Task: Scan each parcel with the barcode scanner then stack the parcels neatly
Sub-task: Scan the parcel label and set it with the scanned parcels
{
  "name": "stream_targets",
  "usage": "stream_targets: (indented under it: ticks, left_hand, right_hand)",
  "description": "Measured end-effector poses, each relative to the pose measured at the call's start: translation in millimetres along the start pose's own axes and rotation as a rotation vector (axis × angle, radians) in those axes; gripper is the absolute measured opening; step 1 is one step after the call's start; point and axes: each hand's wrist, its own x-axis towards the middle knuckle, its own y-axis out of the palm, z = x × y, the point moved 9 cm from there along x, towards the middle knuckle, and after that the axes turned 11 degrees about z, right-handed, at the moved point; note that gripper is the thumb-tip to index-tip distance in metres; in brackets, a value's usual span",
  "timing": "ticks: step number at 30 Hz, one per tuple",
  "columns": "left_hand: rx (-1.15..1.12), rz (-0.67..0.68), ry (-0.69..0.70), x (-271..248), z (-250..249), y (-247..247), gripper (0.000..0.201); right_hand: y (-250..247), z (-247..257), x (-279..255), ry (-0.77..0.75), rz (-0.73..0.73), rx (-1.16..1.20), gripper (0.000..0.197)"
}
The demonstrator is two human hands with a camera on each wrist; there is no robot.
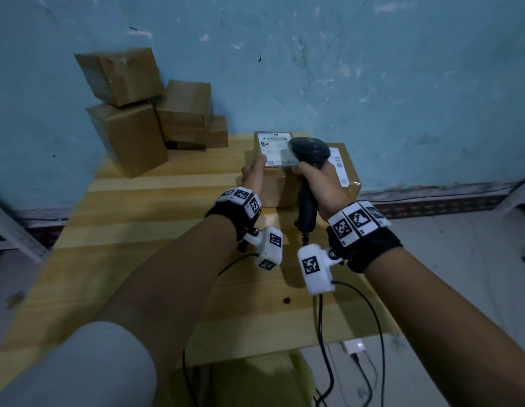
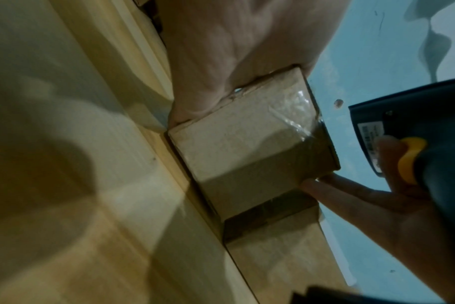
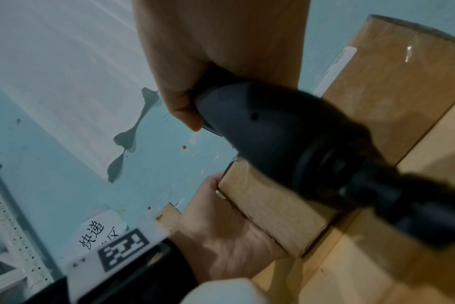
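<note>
A brown parcel [image 1: 277, 183] with a white label [image 1: 274, 148] on top stands on the wooden table [image 1: 138, 230]. My left hand [image 1: 253, 173] grips its left side, thumb on the label's corner; the same parcel [image 2: 249, 148] and left hand [image 2: 221, 61] fill the left wrist view. My right hand [image 1: 324, 186] grips the black barcode scanner [image 1: 309, 149], whose head hangs just above the label. A right finger lies on the yellow trigger [image 2: 410, 158]. In the right wrist view the scanner [image 3: 273, 133] crosses in front of the parcel [image 3: 268, 207].
A second labelled parcel [image 1: 344, 168] stands right behind the held one, to its right. Several plain brown parcels [image 1: 129, 136] are piled at the table's back left against the blue wall. Cables [image 1: 325, 348] hang off the table's near right edge.
</note>
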Motion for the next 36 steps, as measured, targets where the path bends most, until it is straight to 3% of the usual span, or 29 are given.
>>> stream_targets:
  ticks: [5,11,14,16,19,20,23,24,27,30,36]
  left_hand:
    - [0.032,0.033,-0.004,-2,-8,4,0.09]
    - [0.069,0.078,-0.024,13,7,-1,0.116]
    - [0.064,0.123,-0.016,35,18,-2,0.115]
    - [0.067,0.161,-0.004,35,17,2,0.104]
    - [0.082,0.209,0.029,29,11,10,0.085]
    - [0.079,0.212,0.03,22,8,12,0.082]
    - [0.049,0.228,0.058,7,-5,21,0.056]
    - [0.046,0.229,0.06,8,-7,22,0.054]
    - [0.075,0.233,0.063,5,-8,25,0.067]
    - [0.089,0.205,0.048,6,-4,23,0.065]
    - [0.098,0.182,0.044,9,-6,32,0.083]
  right_hand:
    - [-5,2,-4,-0.012,-0.019,0.019,0.019]
    - [-12,9,-12,-0.028,-0.054,0.021,0.021]
    - [-37,11,-12,-0.019,-0.153,-0.027,0.012]
    - [-67,-8,0,0.033,-0.26,-0.055,0.038]
    - [-103,-50,22,0.117,-0.3,-0.058,0.067]
    - [-96,-44,11,0.143,-0.283,-0.028,0.065]
    - [-78,-28,-7,0.156,-0.225,0.025,0.024]
    - [-77,-26,-8,0.152,-0.218,0.022,0.019]
    - [-79,-26,-1,0.131,-0.223,0.008,0.023]
    - [-84,-31,9,0.148,-0.234,-0.027,0.037]
    - [-92,-32,16,0.155,-0.219,-0.052,0.017]
